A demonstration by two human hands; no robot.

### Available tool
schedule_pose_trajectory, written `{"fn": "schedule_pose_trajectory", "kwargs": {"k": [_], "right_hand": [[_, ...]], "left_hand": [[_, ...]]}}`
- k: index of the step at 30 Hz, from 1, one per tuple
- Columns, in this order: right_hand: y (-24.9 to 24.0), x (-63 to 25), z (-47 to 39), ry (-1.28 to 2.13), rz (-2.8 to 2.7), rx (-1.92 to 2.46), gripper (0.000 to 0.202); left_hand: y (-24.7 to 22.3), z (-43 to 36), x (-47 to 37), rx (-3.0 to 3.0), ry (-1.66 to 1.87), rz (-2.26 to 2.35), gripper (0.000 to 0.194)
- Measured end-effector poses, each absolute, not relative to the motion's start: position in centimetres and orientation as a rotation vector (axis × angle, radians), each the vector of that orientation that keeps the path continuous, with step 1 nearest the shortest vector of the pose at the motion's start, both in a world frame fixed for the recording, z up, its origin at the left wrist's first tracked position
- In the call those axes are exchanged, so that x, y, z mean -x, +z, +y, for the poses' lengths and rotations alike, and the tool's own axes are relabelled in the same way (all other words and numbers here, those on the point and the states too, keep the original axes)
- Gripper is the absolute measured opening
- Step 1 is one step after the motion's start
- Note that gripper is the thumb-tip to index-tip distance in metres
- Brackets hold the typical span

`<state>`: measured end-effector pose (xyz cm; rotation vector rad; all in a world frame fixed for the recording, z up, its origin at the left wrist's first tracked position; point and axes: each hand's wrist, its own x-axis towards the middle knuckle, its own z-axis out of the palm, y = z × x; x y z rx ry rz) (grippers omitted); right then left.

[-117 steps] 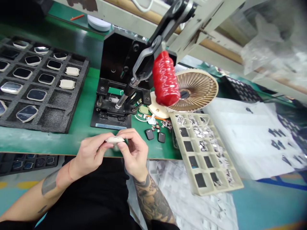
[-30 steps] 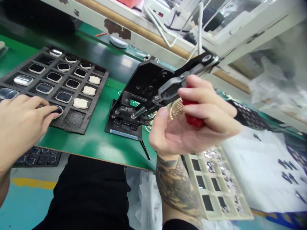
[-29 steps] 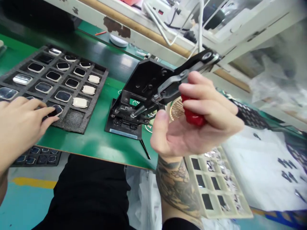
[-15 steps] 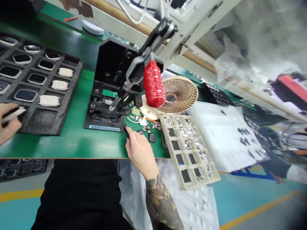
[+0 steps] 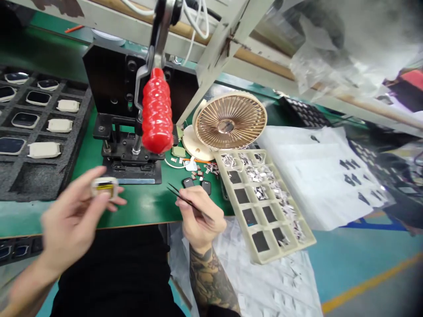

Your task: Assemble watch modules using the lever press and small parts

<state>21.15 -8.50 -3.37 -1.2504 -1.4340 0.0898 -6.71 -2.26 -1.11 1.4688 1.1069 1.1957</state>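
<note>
In the head view my left hand (image 5: 74, 215) holds a small white watch case (image 5: 105, 188) between thumb and fingers, its open side with a yellow patch facing up. It hovers over the green bench, in front of the black press (image 5: 132, 154). Black tweezers (image 5: 188, 201) are gripped in my right hand (image 5: 201, 215), their tips apart, pointing up and left, with nothing visible between them. Two small black pieces (image 5: 205, 187) lie just beyond that hand. The press's red handle (image 5: 157, 112) hangs in front of its frame.
A grey foam tray (image 5: 74, 147) with watch cases fills the left side. Right of the press stand a small fan (image 5: 231, 121) and a compartment box (image 5: 254, 253) of small parts. A white sheet (image 5: 297, 163) with dark pieces lies further right. Metal shelf rails cross above.
My left hand has moved right from the foam tray, carrying the white case. My right hand has lifted and turned, showing the tweezers. The camera view has shifted.
</note>
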Motion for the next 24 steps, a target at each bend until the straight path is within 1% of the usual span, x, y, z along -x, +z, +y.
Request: {"fn": "schedule_pose_trajectory", "kwargs": {"k": [1, 2, 5, 8, 12, 15, 20, 24], "right_hand": [[-3.2, -20.9, -8.3, 0.111, -1.432, 1.299, 0.021], [-3.1, -20.8, -8.2, 0.132, -1.437, 1.361, 0.017], [-3.4, -20.5, -8.4, 0.165, -1.348, 1.474, 0.013], [-4.4, -19.3, -8.6, 0.244, -1.158, 1.321, 0.018], [-5.6, -16.8, -8.2, 0.318, -1.174, 1.090, 0.027], [-5.8, -15.7, -7.6, 0.279, -1.232, 1.052, 0.035], [-6.0, -16.0, -7.4, 0.167, -1.337, 1.048, 0.038], [-6.3, -16.2, -7.5, 0.187, -1.301, 1.025, 0.041]], "left_hand": [[-1.7, -2.6, 4.5, -1.412, 1.134, 0.989, 0.044], [-2.2, -2.8, 2.8, -1.342, 1.095, 0.930, 0.041], [-3.5, -2.3, 0.3, -1.231, 0.964, 0.857, 0.039], [-4.1, -2.0, 0.7, -1.262, 0.879, 0.865, 0.040], [-4.1, -2.1, 1.3, -1.301, 0.868, 0.866, 0.040], [-4.0, -2.2, 1.2, -1.325, 0.875, 0.860, 0.041], [-3.9, -2.2, 1.1, -1.331, 0.886, 0.865, 0.042], [-4.1, -2.3, 1.2, -1.330, 0.892, 0.857, 0.042]]}}
